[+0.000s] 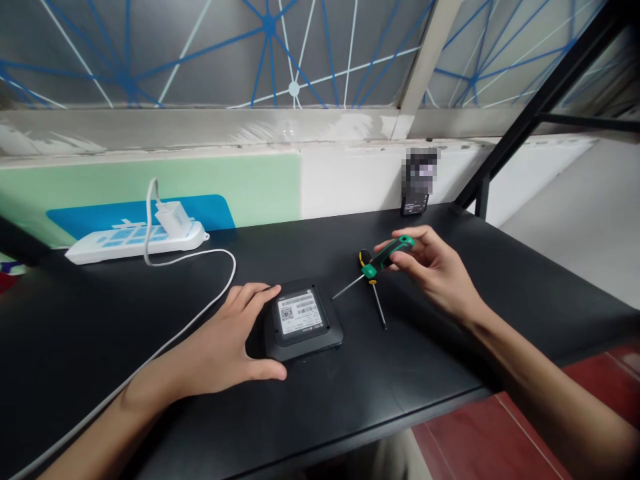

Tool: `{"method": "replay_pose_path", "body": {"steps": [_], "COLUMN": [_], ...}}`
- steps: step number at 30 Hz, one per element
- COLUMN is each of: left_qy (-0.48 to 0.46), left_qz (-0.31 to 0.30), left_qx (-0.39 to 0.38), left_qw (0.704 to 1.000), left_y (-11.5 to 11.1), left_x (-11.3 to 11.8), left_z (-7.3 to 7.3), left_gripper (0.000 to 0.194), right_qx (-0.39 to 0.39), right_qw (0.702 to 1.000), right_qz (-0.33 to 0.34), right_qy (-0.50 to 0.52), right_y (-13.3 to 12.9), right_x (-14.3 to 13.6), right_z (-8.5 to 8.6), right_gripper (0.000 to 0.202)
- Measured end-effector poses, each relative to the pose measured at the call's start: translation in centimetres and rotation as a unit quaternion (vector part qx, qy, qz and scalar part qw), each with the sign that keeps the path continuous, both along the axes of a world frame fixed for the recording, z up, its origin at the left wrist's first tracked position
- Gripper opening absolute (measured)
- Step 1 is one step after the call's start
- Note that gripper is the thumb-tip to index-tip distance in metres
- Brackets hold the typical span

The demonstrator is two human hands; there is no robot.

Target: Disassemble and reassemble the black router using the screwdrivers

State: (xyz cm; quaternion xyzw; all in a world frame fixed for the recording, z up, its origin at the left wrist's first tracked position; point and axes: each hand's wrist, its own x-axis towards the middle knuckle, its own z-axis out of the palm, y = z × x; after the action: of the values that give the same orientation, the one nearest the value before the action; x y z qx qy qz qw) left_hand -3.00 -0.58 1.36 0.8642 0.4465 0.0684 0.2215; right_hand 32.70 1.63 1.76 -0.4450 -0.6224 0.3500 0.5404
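Observation:
A black, square-shaped electronic device point(320, 341) lies on the table with its labelled face up; the label point(303, 312) carries a QR code and barcodes. My left hand point(235, 343) spans its left side, fingertips on the far left corner and thumb at the near left edge. In my right hand point(433, 267) is a green and black screwdriver point(385, 257), pinched by its handle and tilted down to the left. Its tip is close to the device's right edge; whether they touch I cannot tell. Behind it lies a second screwdriver, yellow and black point(379, 303), partly covered by the green handle.
A white power strip point(135, 243) with a plugged-in charger point(173, 219) stands at the back left. Its white cable point(200, 313) runs across the black table point(425, 373) beside my left arm. A phone point(416, 200) leans against the back wall.

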Motion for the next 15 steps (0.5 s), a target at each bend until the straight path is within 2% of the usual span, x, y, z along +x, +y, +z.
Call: {"method": "replay_pose_path", "body": {"steps": [6, 12, 15], "left_qy": [-0.008, -0.018, -0.011], "left_qz": [-0.002, -0.006, -0.003], "left_qx": [0.016, 0.029, 0.024], "left_qw": [1.0, 0.999, 1.0], "left_y": [0.1, 0.2, 0.2], "left_x": [0.1, 0.1, 0.2], "left_z": [0.0, -0.1, 0.0], "left_gripper": [0.1, 0.099, 0.1], "right_qx": [-0.07, -0.077, -0.069], "right_qw": [0.997, 0.997, 0.997], "right_qz": [-0.009, -0.018, -0.024], "right_qy": [0.04, 0.017, -0.035], "right_y": [-0.8, -0.9, -0.8], "right_x": [1.8, 2.3, 2.8], "right_z": [-1.6, -1.6, -1.5], "right_gripper": [0.036, 0.037, 0.039]}}
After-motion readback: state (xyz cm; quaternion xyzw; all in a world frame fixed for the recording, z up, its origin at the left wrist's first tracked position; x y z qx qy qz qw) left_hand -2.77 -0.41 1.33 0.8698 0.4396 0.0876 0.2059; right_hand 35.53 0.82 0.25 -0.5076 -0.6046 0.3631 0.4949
